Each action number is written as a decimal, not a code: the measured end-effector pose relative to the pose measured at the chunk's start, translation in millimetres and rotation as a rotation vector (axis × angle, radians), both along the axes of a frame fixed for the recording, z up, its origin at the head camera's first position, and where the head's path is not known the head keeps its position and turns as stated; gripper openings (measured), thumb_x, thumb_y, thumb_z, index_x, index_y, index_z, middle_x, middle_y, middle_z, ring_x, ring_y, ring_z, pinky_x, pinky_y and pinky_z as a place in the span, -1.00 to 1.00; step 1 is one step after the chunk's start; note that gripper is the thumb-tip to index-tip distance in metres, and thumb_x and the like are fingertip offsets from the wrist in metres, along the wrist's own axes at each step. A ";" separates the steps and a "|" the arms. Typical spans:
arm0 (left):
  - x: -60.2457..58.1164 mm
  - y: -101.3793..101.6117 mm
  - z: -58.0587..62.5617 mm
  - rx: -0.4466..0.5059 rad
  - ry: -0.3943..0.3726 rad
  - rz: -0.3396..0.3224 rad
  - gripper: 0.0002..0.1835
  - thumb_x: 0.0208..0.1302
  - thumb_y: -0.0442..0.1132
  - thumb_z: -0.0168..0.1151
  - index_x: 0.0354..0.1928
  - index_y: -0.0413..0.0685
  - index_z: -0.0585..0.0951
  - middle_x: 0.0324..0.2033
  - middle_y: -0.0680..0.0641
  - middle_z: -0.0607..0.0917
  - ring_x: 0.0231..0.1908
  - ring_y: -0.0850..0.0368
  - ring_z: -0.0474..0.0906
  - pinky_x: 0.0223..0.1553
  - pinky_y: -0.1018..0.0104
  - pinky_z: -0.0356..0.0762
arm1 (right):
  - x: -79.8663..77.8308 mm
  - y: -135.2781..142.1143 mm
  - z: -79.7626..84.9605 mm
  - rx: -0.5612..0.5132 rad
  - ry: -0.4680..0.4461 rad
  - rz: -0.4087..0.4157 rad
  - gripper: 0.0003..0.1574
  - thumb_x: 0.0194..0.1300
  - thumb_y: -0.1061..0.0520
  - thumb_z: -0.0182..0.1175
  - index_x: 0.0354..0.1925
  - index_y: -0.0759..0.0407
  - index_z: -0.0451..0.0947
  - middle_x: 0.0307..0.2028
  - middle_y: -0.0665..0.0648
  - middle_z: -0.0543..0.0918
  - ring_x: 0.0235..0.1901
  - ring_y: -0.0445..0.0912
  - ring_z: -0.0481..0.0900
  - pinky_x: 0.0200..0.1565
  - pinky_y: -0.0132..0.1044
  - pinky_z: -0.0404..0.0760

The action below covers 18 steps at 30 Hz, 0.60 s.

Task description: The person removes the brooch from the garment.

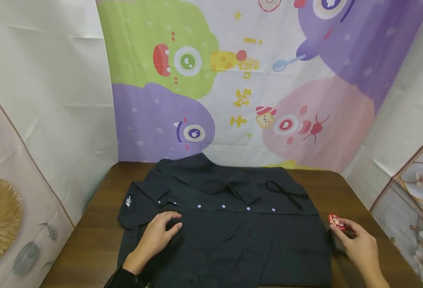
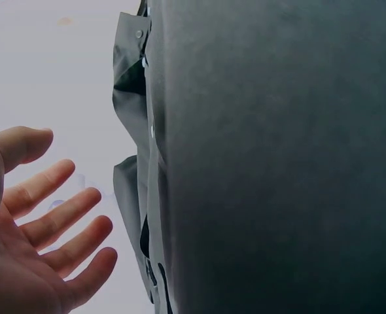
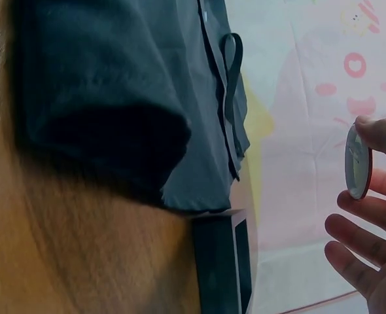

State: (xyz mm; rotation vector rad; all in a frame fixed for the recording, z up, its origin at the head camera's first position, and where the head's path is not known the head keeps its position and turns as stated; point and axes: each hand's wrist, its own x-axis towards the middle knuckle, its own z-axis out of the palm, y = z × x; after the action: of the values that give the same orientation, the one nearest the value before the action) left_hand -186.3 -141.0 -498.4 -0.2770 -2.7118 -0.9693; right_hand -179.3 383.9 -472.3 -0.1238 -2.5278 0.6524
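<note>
A dark shirt [image 1: 290, 240] lies spread on the table, with a row of pale buttons [image 1: 223, 206] running across it. A thin black tie [image 1: 288, 195] is looped on its right part. Above the shirt's left part is my left hand [image 1: 157, 234], its fingers loosely spread and holding nothing; the left wrist view shows it apart from the cloth. My right hand [image 1: 362, 248] pinches a round red badge [image 1: 336, 222] between thumb and fingers, to the right of the shirt. The badge's shiny silvery back [image 3: 356, 163] faces the right wrist camera.
Below the right hand, beside the shirt's right edge, stands a small black box [image 3: 216, 261], partly hidden in the head view. Brown wooden table [image 1: 85, 240] shows on both sides of the shirt. A cartoon-printed cloth [image 1: 233, 148] hangs behind the table.
</note>
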 end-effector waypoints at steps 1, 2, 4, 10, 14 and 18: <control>-0.9 0.0 0.4 -0.002 0.000 0.000 -0.75 0.12 -0.16 0.29 -0.14 -0.03 0.63 -0.07 -0.08 0.67 0.02 -0.07 0.50 0.04 -0.11 0.45 | -0.1 1.2 -0.4 0.006 0.001 -0.004 -0.53 0.04 -0.01 0.36 -0.15 0.28 0.62 -0.36 0.42 0.70 -0.44 0.22 0.65 -0.54 0.00 0.51; -1.6 0.0 0.9 -0.003 0.001 0.000 -0.75 0.12 -0.16 0.29 -0.14 -0.02 0.63 -0.07 -0.08 0.67 0.03 -0.07 0.50 0.04 -0.10 0.45 | -0.2 2.1 -0.9 0.008 -0.002 -0.009 -0.53 0.05 -0.02 0.36 -0.15 0.29 0.62 -0.36 0.42 0.70 -0.45 0.21 0.65 -0.55 0.00 0.51; -2.5 0.0 2.1 -0.005 0.005 -0.002 -0.76 0.12 -0.17 0.29 -0.14 -0.01 0.63 -0.07 -0.08 0.67 0.03 -0.07 0.50 0.04 -0.10 0.45 | -0.2 4.2 -2.1 0.023 -0.017 -0.017 -0.51 0.06 -0.04 0.34 -0.15 0.30 0.61 -0.36 0.41 0.70 -0.52 0.16 0.61 -0.55 -0.04 0.48; -3.3 0.5 4.0 -0.010 0.004 -0.009 -0.75 0.12 -0.17 0.30 -0.14 -0.04 0.64 -0.07 -0.09 0.67 0.03 -0.07 0.49 0.05 -0.09 0.45 | 4.3 13.4 -10.2 0.034 -0.099 -0.053 -0.44 0.12 -0.09 0.29 -0.12 0.35 0.57 -0.32 0.45 0.68 -0.49 0.18 0.56 -0.48 0.04 0.42; -2.8 1.2 4.1 -0.013 0.003 -0.013 -0.75 0.12 -0.17 0.29 -0.14 -0.04 0.64 -0.07 -0.09 0.67 0.03 -0.07 0.49 0.06 -0.09 0.44 | 8.3 19.1 -15.8 0.019 -0.159 -0.083 -0.37 0.16 -0.15 0.24 -0.06 0.36 0.52 -0.25 0.49 0.66 -0.36 0.31 0.57 -0.42 0.12 0.42; -0.2 1.2 2.9 -0.011 -0.002 -0.008 -0.76 0.11 -0.17 0.30 -0.15 -0.05 0.64 -0.07 -0.09 0.67 0.03 -0.07 0.49 0.06 -0.10 0.44 | 8.5 23.7 -19.1 0.043 -0.163 -0.055 -0.36 0.16 -0.14 0.23 -0.06 0.39 0.51 -0.23 0.52 0.64 -0.28 0.40 0.54 -0.40 0.18 0.41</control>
State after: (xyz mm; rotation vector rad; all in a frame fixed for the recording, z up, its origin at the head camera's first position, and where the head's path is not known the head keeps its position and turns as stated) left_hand -186.5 -139.8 -495.5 -0.2895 -2.7204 -0.9572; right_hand -170.9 407.6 -491.4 -0.2389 -2.6825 0.5869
